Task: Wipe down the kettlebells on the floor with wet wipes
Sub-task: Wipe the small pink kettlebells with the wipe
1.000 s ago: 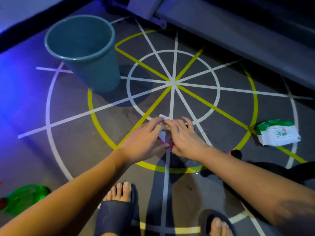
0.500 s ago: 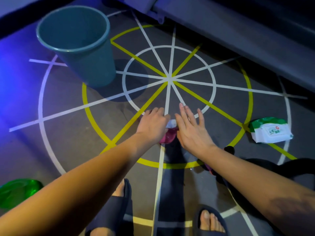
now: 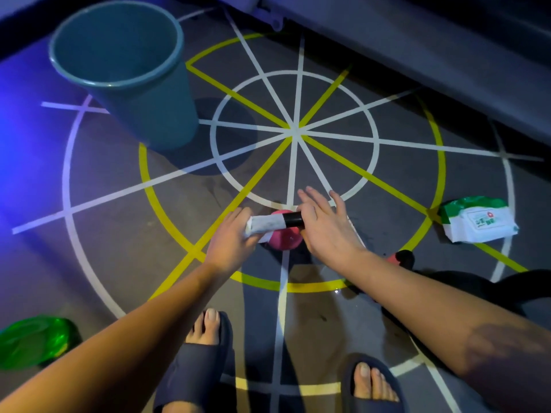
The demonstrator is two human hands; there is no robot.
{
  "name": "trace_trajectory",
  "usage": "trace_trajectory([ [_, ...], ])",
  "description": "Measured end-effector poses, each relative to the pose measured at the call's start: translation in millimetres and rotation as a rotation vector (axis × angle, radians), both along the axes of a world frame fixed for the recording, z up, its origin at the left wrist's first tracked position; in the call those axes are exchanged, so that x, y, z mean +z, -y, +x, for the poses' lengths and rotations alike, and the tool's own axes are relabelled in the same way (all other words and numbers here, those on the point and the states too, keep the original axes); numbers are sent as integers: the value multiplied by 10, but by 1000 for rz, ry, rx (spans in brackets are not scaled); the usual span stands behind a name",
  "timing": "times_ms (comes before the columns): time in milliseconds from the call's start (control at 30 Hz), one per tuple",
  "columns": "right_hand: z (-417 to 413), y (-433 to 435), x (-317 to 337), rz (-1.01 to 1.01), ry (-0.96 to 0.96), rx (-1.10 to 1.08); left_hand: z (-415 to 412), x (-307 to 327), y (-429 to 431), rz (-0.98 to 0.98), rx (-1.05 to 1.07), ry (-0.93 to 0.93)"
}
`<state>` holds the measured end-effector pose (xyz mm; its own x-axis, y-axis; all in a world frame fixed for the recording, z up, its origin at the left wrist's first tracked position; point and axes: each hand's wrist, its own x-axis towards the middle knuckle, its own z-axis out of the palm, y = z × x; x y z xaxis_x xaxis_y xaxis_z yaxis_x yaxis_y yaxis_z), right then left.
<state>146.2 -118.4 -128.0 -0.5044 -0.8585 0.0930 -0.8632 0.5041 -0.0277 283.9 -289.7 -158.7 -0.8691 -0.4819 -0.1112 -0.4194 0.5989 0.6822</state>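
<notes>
Kettlebell [image 3: 283,243] mostly hidden; left fingers [image 3: 238,217] clamp wipe [image 3: 265,226] on handle [image 3: 293,219], right fingers [image 3: 313,198] straight.

- Pink rounded kettlebell [image 3: 283,242]: stands on the floor just off view centre toward 6 o'clock. Its black cylindrical handle [image 3: 293,219] lies level, running 9 to 3 o'clock above the body.
- White wet wipe [image 3: 265,226]: wrapped round the 9 o'clock half of the handle, gripped there by the left hand [image 3: 229,242]. The right hand [image 3: 326,231], fingers straight, rests at the 3 o'clock end.
- Red-and-black kettlebell [image 3: 401,257]: near, at 4 o'clock from the pink one, mostly hidden.
- White soft wet-wipe pack with a green end [image 3: 477,223]: lies flat at 3 o'clock, well apart.
</notes>
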Motion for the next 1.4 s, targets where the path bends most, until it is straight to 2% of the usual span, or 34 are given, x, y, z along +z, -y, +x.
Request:
trace_trajectory([
  [100, 20, -2, -9, 18, 29, -31, -46, 2, -11, 180, 75, 3],
  [200, -47, -14, -27, 57, 16, -72, -154, 54, -77, 196, 112, 57],
  [267, -105, -47, -18, 91, 29, -113, -222, 132, -133, 133, 112, 45],
  [333, -161, -76, -8, 126, 43, -146, -257, 240, -163, -10, 64, -30],
  [467, -182, -85, -9, 151, 68, -138, -380, 347, -311, -284, -157, -158],
  [600, -137, -77, 24, 110, 55, -113, -444, 229, -282, -258, -197, -147],
  [733, -110, -14, 27, 84, 65, -70, -282, 74, -93, -87, -148, -213],
  [867, -30, 68, 14, 65, 74, -92, -89, -33, -53, 158, 3, -119],
  [1100, -65, 16, 5, 59, 88, -126, -99, -50, -34, 280, 16, -13],
  [1233, -124, -121, -13, 65, 147, -140, -238, -60, -115, 468, 77, -24],
  [1400, -163, -141, -13, 57, 182, -141, -291, -86, -186, 574, 247, -109],
])
